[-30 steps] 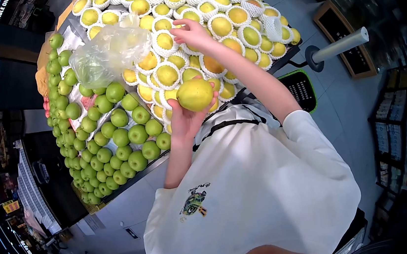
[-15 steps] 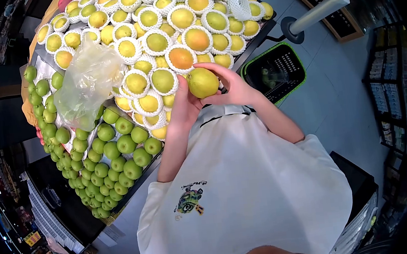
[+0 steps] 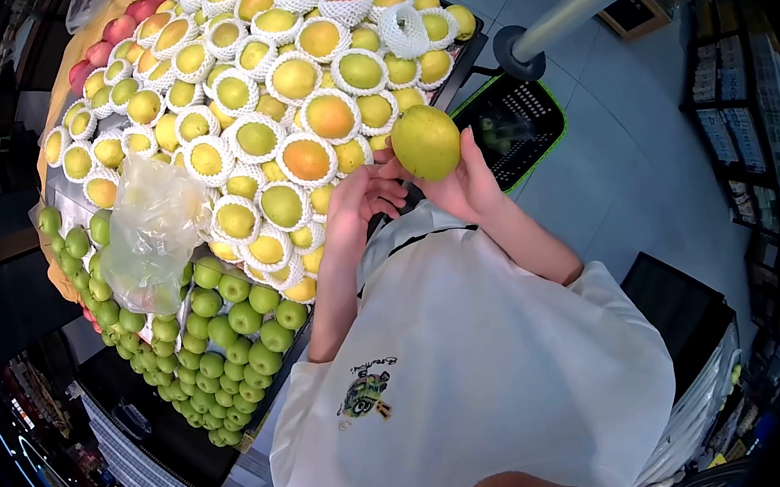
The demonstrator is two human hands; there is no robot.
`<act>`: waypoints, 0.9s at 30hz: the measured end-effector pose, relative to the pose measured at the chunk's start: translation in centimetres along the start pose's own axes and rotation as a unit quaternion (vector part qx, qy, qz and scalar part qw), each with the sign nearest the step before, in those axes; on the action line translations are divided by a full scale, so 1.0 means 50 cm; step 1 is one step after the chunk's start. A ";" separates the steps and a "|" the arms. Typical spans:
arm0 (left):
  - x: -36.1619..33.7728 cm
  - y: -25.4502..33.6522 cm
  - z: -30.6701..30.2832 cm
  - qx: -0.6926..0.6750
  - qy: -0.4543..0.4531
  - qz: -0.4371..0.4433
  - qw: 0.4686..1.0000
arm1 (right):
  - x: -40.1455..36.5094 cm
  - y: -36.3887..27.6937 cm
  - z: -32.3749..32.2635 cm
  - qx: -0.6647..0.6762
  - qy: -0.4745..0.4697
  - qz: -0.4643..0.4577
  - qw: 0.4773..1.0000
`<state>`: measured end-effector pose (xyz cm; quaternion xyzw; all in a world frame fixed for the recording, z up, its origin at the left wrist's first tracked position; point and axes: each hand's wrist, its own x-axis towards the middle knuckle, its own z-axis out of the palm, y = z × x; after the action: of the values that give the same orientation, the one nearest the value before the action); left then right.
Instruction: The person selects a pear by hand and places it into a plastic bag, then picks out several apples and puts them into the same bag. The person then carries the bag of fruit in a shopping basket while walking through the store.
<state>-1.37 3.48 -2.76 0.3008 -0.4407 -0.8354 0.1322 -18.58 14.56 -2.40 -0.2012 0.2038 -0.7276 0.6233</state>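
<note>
The yellow-green fruit (image 3: 426, 142) is raised in front of the shirt (image 3: 475, 330), off the near edge of the worktop (image 3: 468, 55) and beside the black basket (image 3: 527, 96) with its green rim. The right hand (image 3: 471, 184) has its grip closed round the lower side, thumb up along one flank; the left hand (image 3: 355, 211) is empty, its grip loosely open with the fingers half curled, close to the fruit, though whether a fingertip touches is hard to make out from here. It should feel firm and fairly weighty for its size, stiff rather than yielding, with smooth skin that could slide under a light pinch and flesh that would bruise if dropped or squeezed hard. The broad middle is the place to take it, palm beneath and fingers spread. Its form is a plump, slightly uneven round, the skin finely speckled. Behind lie the sleeved fruits (image 3: 295, 79), yellow to orange, in springy white foam netting; an empty foam sleeve (image 3: 404, 31) sits among them. Beside them are glossy, rounded green apples (image 3: 264, 357) and a thin, crumpled, see-through plastic bag (image 3: 148, 245).
</note>
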 end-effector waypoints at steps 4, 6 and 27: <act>0.042 0.019 0.022 0.024 -0.003 0.032 0.999 | 0.004 -0.038 -0.031 0.056 0.036 -0.035 0.997; 0.060 0.036 0.039 0.035 -0.023 0.033 0.999 | 0.009 -0.062 -0.032 0.056 0.013 -0.058 0.997; 0.177 0.034 0.148 -0.097 0.024 0.020 0.995 | 0.033 -0.207 -0.138 -0.589 0.025 -0.151 0.794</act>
<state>-12.96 3.08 -1.60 0.2976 -0.3606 -0.8637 0.1883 -31.13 14.70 -2.44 -0.5393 0.5754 -0.5567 0.2610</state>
